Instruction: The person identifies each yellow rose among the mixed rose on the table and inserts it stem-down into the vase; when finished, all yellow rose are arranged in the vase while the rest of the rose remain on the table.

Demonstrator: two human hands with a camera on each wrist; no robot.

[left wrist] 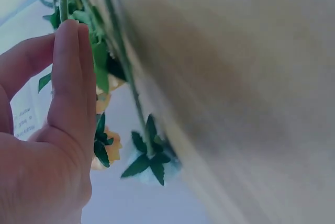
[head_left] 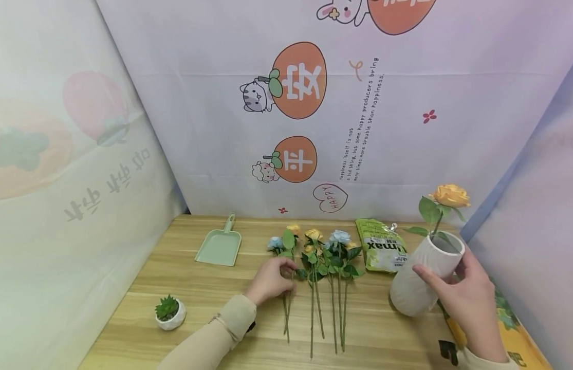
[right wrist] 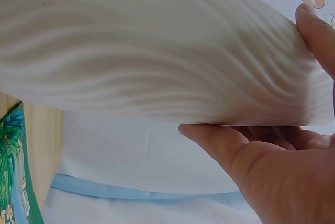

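While vase tilts, stems lie apart.

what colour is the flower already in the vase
Orange-yellow: the rose stands in the white vase, clearest in the head view.

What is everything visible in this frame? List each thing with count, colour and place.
vase: one, white ribbed, tilted, right side
rose in vase: one, orange
loose flowers: about six, blue and yellow, lying mid-table
dustpan: one, pale green, back left
packet: one, green, beside flowers
potted succulent: one, white pot, front left
table: one, wood
left hand: on leftmost stems
right hand: fingers round vase
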